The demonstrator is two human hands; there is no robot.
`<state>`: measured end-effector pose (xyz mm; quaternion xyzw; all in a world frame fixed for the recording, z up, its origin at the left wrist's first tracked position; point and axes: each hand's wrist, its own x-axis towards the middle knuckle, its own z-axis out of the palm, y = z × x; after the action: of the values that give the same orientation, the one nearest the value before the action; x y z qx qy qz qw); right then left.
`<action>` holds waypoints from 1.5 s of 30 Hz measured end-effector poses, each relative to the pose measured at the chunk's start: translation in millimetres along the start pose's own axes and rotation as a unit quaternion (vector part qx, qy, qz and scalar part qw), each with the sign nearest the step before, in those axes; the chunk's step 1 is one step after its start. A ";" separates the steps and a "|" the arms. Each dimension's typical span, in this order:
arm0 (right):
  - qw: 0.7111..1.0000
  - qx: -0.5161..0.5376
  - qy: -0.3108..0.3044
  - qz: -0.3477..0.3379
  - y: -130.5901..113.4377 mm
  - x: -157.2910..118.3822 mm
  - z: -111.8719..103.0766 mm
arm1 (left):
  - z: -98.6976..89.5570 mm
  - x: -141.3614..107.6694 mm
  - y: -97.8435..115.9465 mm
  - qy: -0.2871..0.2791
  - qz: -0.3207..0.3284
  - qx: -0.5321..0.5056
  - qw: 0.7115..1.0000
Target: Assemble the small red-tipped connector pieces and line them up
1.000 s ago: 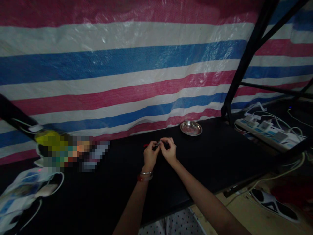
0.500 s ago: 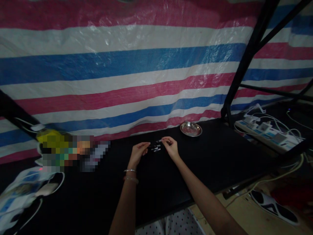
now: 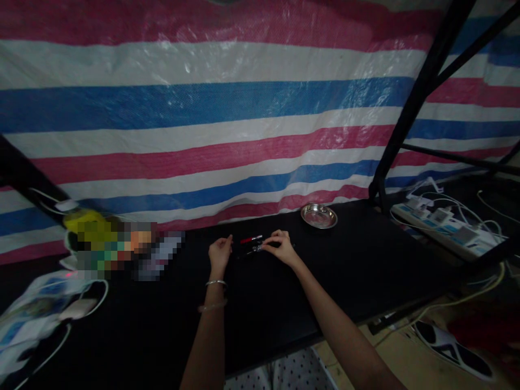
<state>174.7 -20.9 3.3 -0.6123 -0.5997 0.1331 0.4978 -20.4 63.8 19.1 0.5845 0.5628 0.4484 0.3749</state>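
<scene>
On the black table lies a thin red pen-like item (image 3: 246,240) with a silvery end, just beyond the gap between my hands. My right hand (image 3: 280,247) has its thumb and fingers pinched at the silvery end of a dark slim item (image 3: 254,249), which points left. My left hand (image 3: 220,251) is to the left of both items, its fingers drawn together; whether anything small is between them is too dark to tell. A bracelet circles my left wrist. Behind my right hand stands a round shiny metal dish (image 3: 319,216).
A striped plastic sheet (image 3: 211,146) hangs behind the table. At left are a yellow item (image 3: 89,227), blurred packets and a power strip with cables (image 3: 77,310). Another loaded power strip (image 3: 447,219) lies at right, beyond a black metal post (image 3: 400,130). A shoe (image 3: 453,349) is on the floor.
My left hand has moved left, away from the small items. The red item now shows clearly, and my right hand has shifted slightly and pinches lower down, at the dark item.
</scene>
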 end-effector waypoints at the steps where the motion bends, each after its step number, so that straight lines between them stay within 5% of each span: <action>1: 1.000 -0.013 -0.012 -0.004 -0.5 -0.9 0.0 | 0.2 0.8 -1.1 0.009 0.000 0.009 1.000; 14: 0.989 -0.105 -0.106 -0.003 -2.3 -2.8 -13.3 | 4.3 2.7 -6.9 -0.008 0.000 0.030 1.000; 19: 0.991 -0.098 -0.091 -0.019 -2.1 -2.5 -13.0 | 5.1 -0.2 -3.9 -0.012 0.025 0.038 0.999; 22: 0.996 -0.088 -0.029 -0.006 0.9 1.0 -13.6 | 9.2 -9.7 5.3 0.007 0.065 0.070 0.995; 26: 0.987 -0.083 0.125 0.063 11.5 6.5 -18.2 | 22.6 -32.3 25.4 0.018 0.192 0.203 0.960; 29: 0.968 -0.104 0.194 0.120 19.2 7.9 -22.2 | 37.0 -49.7 37.5 -0.029 0.318 0.239 0.917; 35: 0.965 -0.165 0.155 0.130 23.8 4.8 -19.8 | 58.1 -67.7 37.1 -0.137 0.405 0.279 0.860; 45: 0.977 -0.157 0.108 0.098 24.0 1.0 -13.2 | 59.9 -72.0 37.1 -0.183 0.414 0.279 0.847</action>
<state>199.5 -20.8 -8.5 -0.7495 -0.4927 0.0186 0.4418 50.8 -7.0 27.8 0.9145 0.2916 0.2711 0.0719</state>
